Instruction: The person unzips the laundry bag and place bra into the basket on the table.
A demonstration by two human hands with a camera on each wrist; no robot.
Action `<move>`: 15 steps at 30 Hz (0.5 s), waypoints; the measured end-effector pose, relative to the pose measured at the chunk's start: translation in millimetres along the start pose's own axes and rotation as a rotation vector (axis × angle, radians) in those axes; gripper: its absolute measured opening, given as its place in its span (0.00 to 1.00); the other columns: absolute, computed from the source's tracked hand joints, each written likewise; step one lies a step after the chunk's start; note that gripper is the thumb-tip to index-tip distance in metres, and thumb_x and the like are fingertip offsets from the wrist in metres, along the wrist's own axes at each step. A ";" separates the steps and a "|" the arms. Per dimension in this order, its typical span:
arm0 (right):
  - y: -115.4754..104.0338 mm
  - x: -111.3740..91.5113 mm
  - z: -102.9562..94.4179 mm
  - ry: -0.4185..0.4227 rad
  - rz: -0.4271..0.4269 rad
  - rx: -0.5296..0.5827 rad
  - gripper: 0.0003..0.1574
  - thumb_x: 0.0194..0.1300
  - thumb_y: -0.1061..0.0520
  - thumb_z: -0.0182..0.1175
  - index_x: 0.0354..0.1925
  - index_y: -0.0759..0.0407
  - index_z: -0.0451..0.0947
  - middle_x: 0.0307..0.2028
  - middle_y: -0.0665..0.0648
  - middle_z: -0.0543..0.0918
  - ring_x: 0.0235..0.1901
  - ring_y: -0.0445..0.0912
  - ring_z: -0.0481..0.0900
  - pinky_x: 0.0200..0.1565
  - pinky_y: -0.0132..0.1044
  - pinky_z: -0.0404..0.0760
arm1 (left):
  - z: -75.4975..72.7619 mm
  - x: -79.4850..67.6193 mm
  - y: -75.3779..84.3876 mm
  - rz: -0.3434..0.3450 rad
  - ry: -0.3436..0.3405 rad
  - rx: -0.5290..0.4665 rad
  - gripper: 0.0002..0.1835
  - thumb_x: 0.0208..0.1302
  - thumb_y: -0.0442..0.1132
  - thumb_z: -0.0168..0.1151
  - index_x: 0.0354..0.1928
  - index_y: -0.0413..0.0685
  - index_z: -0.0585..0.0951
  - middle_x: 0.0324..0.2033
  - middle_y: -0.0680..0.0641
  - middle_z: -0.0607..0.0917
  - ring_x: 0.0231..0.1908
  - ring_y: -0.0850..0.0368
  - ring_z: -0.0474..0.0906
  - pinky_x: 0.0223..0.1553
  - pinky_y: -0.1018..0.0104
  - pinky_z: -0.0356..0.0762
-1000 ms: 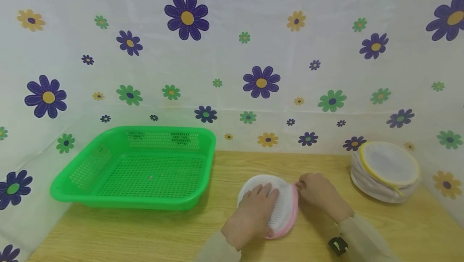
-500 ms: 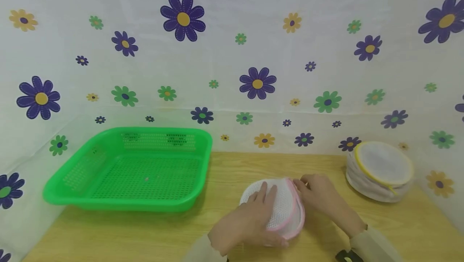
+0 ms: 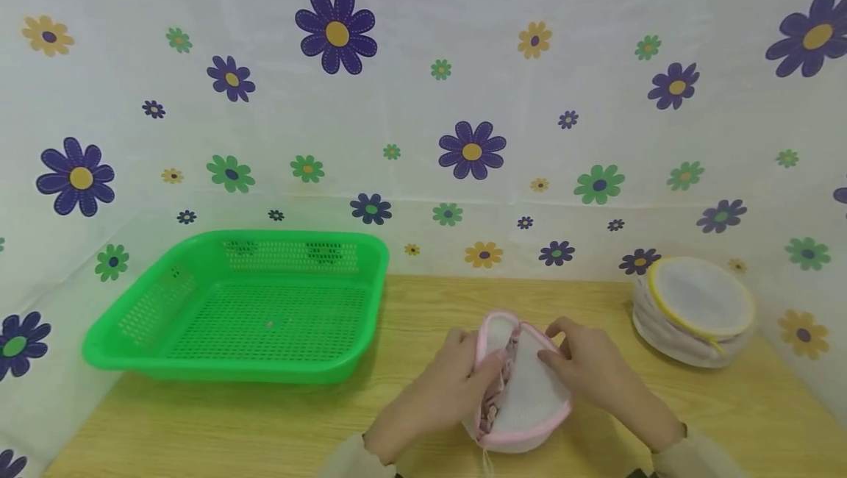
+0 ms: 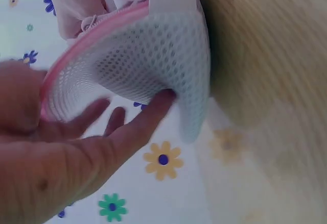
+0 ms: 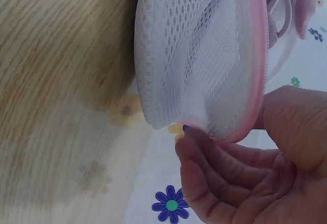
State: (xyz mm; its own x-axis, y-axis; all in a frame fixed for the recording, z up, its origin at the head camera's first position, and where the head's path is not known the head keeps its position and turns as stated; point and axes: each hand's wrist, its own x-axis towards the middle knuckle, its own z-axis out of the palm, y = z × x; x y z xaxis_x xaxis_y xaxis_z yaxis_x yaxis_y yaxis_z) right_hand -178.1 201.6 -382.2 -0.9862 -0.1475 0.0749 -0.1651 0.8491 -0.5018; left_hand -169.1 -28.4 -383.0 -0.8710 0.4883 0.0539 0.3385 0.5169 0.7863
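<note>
A round white mesh laundry bag (image 3: 532, 382) with a pink zipper rim stands unzipped on the table, its mouth spread into a wedge. Inside lies a bunched dusty-pink garment (image 3: 491, 410); a thin strap loop (image 5: 286, 9) shows in the right wrist view. My left hand (image 3: 453, 379) grips the bag's left rim, thumb at the opening and fingers along the mesh outside (image 4: 173, 50). On the opposite side my right hand (image 3: 589, 360) pinches the pink rim (image 5: 258, 55) between thumb and fingers. Most of the garment is hidden by the mesh walls.
A green perforated plastic basket (image 3: 231, 371) stands at the left of the wooden table (image 3: 265, 426). At the back right sits another round mesh bag (image 3: 695, 316) with yellow trim. A white flower-printed sheet (image 3: 397, 95) hangs behind the table.
The bag lay flatter under my left hand, with its pink rim facing right. It is now tipped up with its mouth pulled apart, the garment showing. My left hand has moved to the rim.
</note>
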 end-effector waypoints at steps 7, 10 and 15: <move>-13.4 -11.2 -1.6 0.208 -0.115 -0.097 0.08 0.64 0.55 0.70 0.38 0.59 0.84 0.29 0.55 0.85 0.30 0.46 0.80 0.34 0.41 0.80 | -2.0 7.3 -8.4 -0.210 0.143 -0.432 0.20 0.75 0.43 0.57 0.60 0.38 0.77 0.47 0.40 0.81 0.36 0.55 0.83 0.34 0.61 0.88; -25.8 -18.6 -2.7 0.119 -0.049 -0.008 0.11 0.69 0.49 0.66 0.32 0.53 0.85 0.21 0.48 0.78 0.24 0.40 0.72 0.28 0.32 0.72 | -2.5 8.2 -10.5 -0.246 0.128 -0.566 0.19 0.72 0.38 0.60 0.60 0.35 0.76 0.45 0.40 0.79 0.34 0.56 0.82 0.33 0.62 0.88; -39.7 -26.7 2.9 -0.038 0.016 0.057 0.18 0.70 0.42 0.64 0.26 0.49 0.81 0.17 0.44 0.73 0.21 0.38 0.68 0.23 0.29 0.65 | 3.4 8.9 -12.9 -0.294 0.084 -0.797 0.23 0.76 0.38 0.53 0.66 0.31 0.69 0.47 0.38 0.80 0.41 0.53 0.83 0.42 0.53 0.89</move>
State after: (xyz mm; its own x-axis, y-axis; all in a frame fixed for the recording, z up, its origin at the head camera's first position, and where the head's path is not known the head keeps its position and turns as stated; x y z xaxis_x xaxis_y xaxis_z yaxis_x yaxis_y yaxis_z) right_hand -145.2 170.4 -366.9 -0.9874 -0.1544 0.0345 -0.1476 0.8211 -0.5513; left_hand -180.0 -28.4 -394.8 -0.9182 0.3422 -0.1996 -0.2299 -0.0501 0.9719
